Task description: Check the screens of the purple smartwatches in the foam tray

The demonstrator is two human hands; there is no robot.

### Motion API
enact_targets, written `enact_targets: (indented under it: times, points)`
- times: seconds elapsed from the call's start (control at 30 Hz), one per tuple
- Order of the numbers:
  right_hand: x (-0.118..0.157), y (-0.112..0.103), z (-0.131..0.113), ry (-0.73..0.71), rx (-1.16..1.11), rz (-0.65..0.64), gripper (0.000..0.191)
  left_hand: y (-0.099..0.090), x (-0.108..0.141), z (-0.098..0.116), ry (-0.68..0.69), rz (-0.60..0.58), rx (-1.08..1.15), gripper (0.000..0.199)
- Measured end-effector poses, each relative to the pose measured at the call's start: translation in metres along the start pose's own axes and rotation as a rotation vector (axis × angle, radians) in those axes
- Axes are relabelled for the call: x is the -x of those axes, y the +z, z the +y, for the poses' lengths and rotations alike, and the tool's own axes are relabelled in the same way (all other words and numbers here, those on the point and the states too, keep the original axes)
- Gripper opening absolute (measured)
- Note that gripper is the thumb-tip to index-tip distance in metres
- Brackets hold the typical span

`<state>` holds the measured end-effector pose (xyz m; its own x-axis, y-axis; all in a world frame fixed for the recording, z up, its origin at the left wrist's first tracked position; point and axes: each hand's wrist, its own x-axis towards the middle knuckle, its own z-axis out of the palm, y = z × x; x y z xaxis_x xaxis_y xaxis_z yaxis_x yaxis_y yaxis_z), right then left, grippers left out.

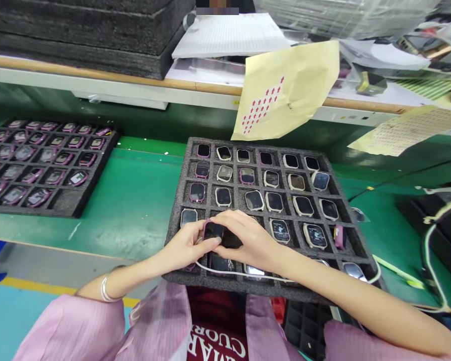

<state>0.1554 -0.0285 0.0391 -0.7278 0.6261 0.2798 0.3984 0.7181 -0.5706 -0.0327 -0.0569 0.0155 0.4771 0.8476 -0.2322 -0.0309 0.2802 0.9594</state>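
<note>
The watch [212,231], purple-rimmed, lies directly between your two hands, above the near left part of the black foam tray [181,189], its dark screen facing up. Your left hand [186,245] pinches it from the left, thumb on the near edge; your right hand [253,242] grips from the right, fingertips curled over its far edge. Both touch it, so neither is nearer. Your fingers cover part of its outline, and I cannot tell which way its long axis runs. A white cable [244,274] crosses the tray's near side.
</note>
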Motion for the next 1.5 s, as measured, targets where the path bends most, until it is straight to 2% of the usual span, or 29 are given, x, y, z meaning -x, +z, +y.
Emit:
enact_targets:
  times: [0.27, 0.4, 0.5, 0.63, 0.73, 0.97, 1.23, 1.37, 1.5]
  points:
    - [0.001, 0.003, 0.006, -0.057, -0.058, 0.036, 0.035, -0.002, -0.001, -0.002, -0.005, -0.007, 0.03, 0.03]
    - [0.001, 0.002, 0.005, -0.014, -0.144, 0.036, 0.038, -0.003, 0.002, 0.004, -0.059, -0.038, 0.104, 0.028]
    - [-0.001, -0.001, 0.003, 0.053, -0.365, 0.041, 0.045, -0.006, 0.004, 0.005, -0.096, -0.107, 0.212, 0.031]
    - [-0.006, -0.001, 0.006, 0.179, -0.752, 0.034, 0.028, -0.013, 0.007, 0.002, -0.103, -0.174, 0.329, 0.028]
    - [-0.008, 0.002, 0.011, 0.229, -0.933, 0.022, 0.026, -0.016, 0.006, -0.001, -0.1, -0.235, 0.367, 0.025]
    - [-0.009, 0.002, 0.012, 0.142, -0.809, 0.076, 0.026, -0.017, 0.005, -0.005, -0.099, -0.288, 0.373, 0.029]
    - [-0.008, 0.001, 0.009, 0.001, -0.663, 0.12, 0.028, -0.021, 0.006, -0.004, -0.089, -0.339, 0.267, 0.03]
    - [-0.009, -0.001, 0.013, 0.034, -0.667, 0.09, 0.027, -0.019, 0.006, -0.004, -0.086, -0.335, 0.289, 0.03]
    - [-0.01, -0.002, 0.018, 0.13, -0.743, 0.044, 0.032, -0.016, 0.006, -0.003, -0.068, -0.3, 0.322, 0.031]
